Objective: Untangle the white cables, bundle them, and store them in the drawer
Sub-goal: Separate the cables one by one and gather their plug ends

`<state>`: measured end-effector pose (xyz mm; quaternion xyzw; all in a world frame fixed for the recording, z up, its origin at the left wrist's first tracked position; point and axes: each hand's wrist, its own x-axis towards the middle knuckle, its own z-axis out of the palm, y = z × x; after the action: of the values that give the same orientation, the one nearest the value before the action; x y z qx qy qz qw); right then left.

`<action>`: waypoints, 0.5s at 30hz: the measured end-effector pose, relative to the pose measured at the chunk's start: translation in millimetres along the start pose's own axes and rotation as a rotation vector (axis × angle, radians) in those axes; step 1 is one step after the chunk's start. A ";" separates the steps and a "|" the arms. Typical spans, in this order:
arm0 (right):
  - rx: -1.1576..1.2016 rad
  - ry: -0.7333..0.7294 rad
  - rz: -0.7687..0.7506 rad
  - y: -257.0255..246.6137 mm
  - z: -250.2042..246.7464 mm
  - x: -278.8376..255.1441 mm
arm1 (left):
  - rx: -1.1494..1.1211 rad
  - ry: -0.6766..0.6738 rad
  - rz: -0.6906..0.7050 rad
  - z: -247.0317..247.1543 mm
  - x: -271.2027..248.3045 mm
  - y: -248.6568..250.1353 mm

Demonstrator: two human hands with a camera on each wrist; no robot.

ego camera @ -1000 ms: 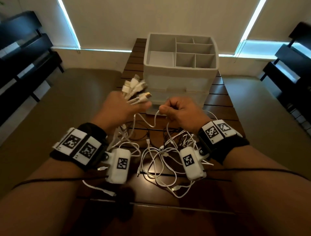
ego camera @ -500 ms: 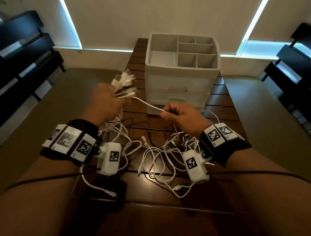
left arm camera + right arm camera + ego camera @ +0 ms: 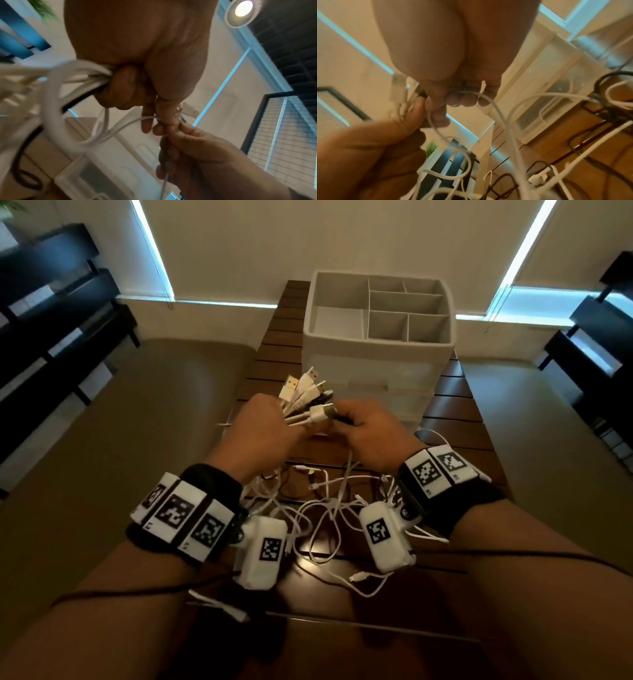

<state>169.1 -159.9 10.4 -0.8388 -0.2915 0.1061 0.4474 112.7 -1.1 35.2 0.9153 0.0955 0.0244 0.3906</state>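
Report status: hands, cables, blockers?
Left hand grips the plug ends. Right hand pinches one white cable. Tangle on table, unsorted. Drawer unit shut.

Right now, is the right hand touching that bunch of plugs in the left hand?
Touching: in the head view the right hand pinches a plug of the bunch.

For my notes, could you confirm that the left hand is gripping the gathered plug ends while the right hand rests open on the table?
Not quite: the right hand is not resting open on the table; it pinches a white cable beside the left hand, which does grip the plug ends. The head and left wrist views show this.
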 end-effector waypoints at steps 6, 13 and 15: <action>-0.041 -0.066 0.108 17.0 -2.7 -7.5 | 0.084 0.136 0.010 -13.6 10.9 -7.8; -0.376 -0.236 0.261 35.9 -14.6 -17.1 | 0.197 0.392 -0.030 -44.5 20.6 -14.1; -0.602 -0.312 0.276 39.9 -15.3 -18.1 | 0.186 0.409 -0.031 -43.3 20.9 -15.1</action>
<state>176.9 -198.2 -14.7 -0.9381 -0.2586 0.2014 0.1123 125.8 43.9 53.8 0.9218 0.1887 0.1944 0.2774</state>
